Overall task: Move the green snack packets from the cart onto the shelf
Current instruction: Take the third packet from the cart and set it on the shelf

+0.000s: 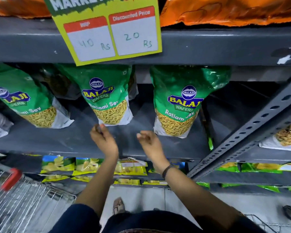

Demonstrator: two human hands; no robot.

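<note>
Wire cart (23, 197) low left, contents not visible. Left hand (104, 140) and right hand (149, 143) raised over grey shelf (74, 140), fingers loosely curled, empty, holding nothing. Left fingertips just below middle green packet (107, 96). Further packets upright on shelf: left (23, 98), right (181, 100). Price sign (111, 31) above.

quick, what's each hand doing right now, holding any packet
Left hand: open, empty, fingertips just below the middle green packet.
Right hand: open, empty, beside the right green packet without touching it.
</note>
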